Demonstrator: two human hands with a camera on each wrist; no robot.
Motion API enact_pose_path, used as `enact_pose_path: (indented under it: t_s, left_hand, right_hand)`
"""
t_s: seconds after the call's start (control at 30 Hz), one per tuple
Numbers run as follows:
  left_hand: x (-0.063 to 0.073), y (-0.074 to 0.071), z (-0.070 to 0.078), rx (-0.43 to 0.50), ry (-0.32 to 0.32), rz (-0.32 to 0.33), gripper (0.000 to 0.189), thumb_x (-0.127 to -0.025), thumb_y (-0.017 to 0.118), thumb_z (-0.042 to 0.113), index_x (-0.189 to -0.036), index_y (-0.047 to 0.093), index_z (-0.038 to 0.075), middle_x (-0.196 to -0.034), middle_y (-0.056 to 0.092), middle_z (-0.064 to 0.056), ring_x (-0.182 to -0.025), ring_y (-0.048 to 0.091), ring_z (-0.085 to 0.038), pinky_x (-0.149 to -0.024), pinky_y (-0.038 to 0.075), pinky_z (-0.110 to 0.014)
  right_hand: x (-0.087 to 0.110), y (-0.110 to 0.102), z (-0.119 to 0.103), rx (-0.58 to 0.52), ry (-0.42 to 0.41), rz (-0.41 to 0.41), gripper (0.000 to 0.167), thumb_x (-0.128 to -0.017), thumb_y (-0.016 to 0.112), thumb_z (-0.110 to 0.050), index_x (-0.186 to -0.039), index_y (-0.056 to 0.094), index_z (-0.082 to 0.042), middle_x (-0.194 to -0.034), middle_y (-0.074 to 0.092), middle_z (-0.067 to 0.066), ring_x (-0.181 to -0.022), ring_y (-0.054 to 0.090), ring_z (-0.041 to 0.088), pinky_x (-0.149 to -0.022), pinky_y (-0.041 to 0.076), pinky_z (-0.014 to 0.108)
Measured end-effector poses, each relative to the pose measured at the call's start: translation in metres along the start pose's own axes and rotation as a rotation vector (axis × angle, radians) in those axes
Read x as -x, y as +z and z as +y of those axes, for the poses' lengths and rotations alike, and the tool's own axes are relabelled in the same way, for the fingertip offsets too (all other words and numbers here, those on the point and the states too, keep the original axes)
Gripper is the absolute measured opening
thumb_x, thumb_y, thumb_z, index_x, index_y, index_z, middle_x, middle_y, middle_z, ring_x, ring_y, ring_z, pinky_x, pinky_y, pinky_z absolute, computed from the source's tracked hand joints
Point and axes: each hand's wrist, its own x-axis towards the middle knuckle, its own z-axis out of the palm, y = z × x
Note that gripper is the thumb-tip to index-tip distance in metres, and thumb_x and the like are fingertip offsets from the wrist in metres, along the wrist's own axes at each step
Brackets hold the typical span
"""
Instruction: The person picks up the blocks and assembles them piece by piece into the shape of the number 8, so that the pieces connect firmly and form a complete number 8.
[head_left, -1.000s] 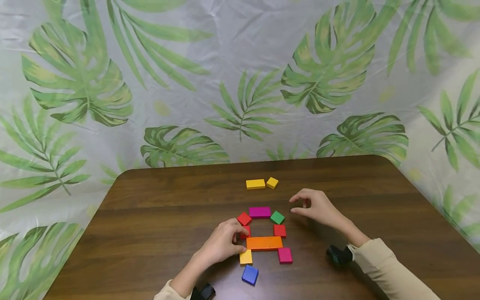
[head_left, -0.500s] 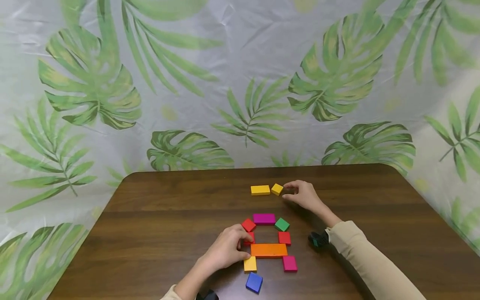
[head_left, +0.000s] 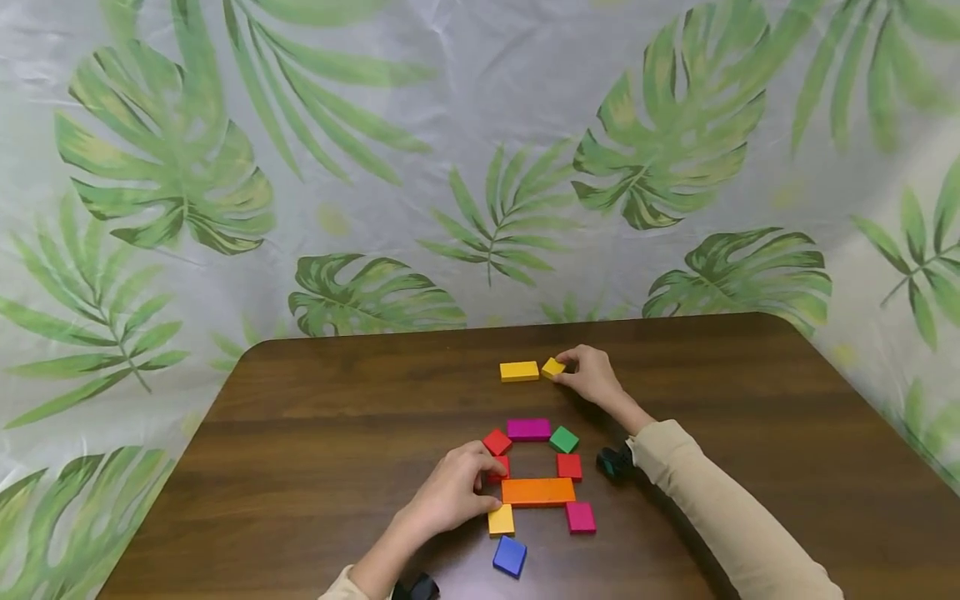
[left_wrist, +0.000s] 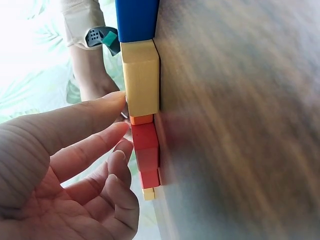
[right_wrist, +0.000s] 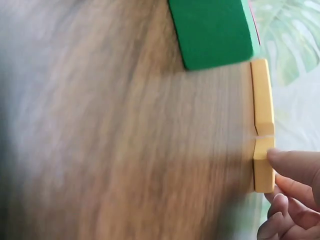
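My right hand (head_left: 590, 377) is at the far side of the table, thumb and forefinger pinching the small yellow block (head_left: 552, 367). In the right wrist view the thumb lies on that yellow block (right_wrist: 264, 170). My left hand (head_left: 453, 487) rests beside the arrangement; its thumb touches the near yellow block (head_left: 501, 521), with the fingertips at a red block (head_left: 499, 469). The left wrist view shows these fingers loosely bent along the yellow block (left_wrist: 141, 80) and red block (left_wrist: 145, 145). An orange bar (head_left: 538, 492) lies flat between the two sides.
A long yellow block (head_left: 519, 372) lies left of the small one. Around the arrangement are a purple block (head_left: 528, 430), green block (head_left: 564, 439), two more red blocks (head_left: 568, 467), a pink block (head_left: 581, 517) and a blue block (head_left: 510, 557). A leaf-patterned cloth (head_left: 480, 150) hangs behind the wooden table (head_left: 315, 433).
My right hand has moved forward and left, from beside the green block to the small yellow block, and now pinches it. The left hand has stayed in place by the blocks.
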Motion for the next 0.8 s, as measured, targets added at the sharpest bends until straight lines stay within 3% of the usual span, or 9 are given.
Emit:
enact_pose_path:
  t_s: [0.27,0.43,0.57,0.8]
  left_hand:
    - [-0.002,-0.001,0.002,0.003,0.008,-0.010,0.025,-0.072,0.079,0.011,-0.096,0.071,0.010,-0.085,0.057,0.001,-0.065,0.043,-0.002,-0.060,0.037,-0.015]
    - [-0.002,-0.003,0.002,-0.004,0.020,0.005,0.025,-0.071,0.079,0.011,-0.095,0.072,0.009,-0.084,0.057,0.001,-0.064,0.042,-0.002,-0.060,0.037,-0.015]
    - [-0.002,-0.003,0.002,-0.009,0.012,0.005,0.025,-0.071,0.079,0.011,-0.095,0.071,0.009,-0.083,0.056,0.001,-0.064,0.042,-0.003,-0.060,0.036,-0.015]
    - [-0.001,-0.001,0.003,0.011,0.012,0.003,0.024,-0.072,0.078,0.010,-0.094,0.071,0.008,-0.083,0.056,-0.001,-0.064,0.043,-0.004,-0.060,0.037,-0.015]
  right_hand:
    - [0.012,-0.017,0.007,0.036,0.023,-0.024,0.030,-0.077,0.075,-0.013,-0.103,0.070,0.001,-0.101,0.066,0.019,-0.067,0.051,0.018,-0.060,0.041,0.026]
    - [0.022,-0.028,0.009,0.091,-0.008,-0.042,0.029,-0.077,0.075,-0.013,-0.102,0.071,0.001,-0.100,0.068,0.019,-0.085,0.060,0.028,-0.072,0.050,0.037]
    - [0.036,-0.036,0.010,0.116,-0.041,-0.075,0.029,-0.076,0.075,-0.012,-0.102,0.071,0.002,-0.097,0.068,0.018,-0.088,0.061,0.030,-0.076,0.051,0.041]
    - [0.073,-0.051,0.015,0.147,-0.067,-0.122,0.026,-0.073,0.078,-0.012,-0.096,0.073,0.000,-0.089,0.068,0.010,-0.075,0.058,0.018,-0.065,0.048,0.029]
